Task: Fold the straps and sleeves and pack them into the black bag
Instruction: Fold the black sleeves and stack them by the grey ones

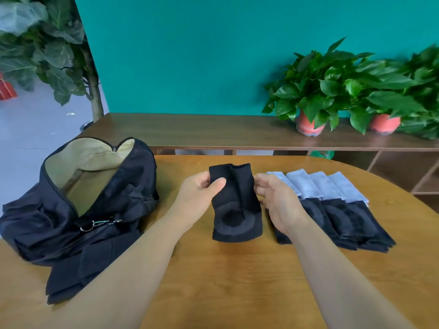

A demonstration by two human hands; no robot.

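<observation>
1. Black sleeve point(235, 205): one, knit, with a grey ring pattern near its lower end. It is at mid-table between the bag and the row, upper end raised and lower end on the wood. It is creased lengthwise and not yet folded.
2. Left hand point(202, 191): thumb on the sleeve's front face, fingers behind, pinching the upper left edge.
3. Right hand point(278, 198): fingers loosely extended and slightly apart, tips at the sleeve's right edge. Whether they grip it cannot be told.
4. Step in hand, as judged: the fold. Smooth the lengthwise crease first, then bring end to end with the edges matched. Keep a pinch on it, since stretch knit likely springs open.
5. Black bag point(99, 210): left of the sleeve, slumped, unzipped, beige lining showing. A snap hook point(95, 224) hangs at its front. The mouth sags and may need a hand to hold it open.
6. Row of sleeves point(332, 205): overlapping, grey-blue above and black below, just beside the right wrist. The wrist could drag the nearest one.
7. Table point(237, 281): wood, rounded edge.
8. Bench point(190, 131) with potted plants point(320, 91): behind, well apart, no hindrance.
</observation>
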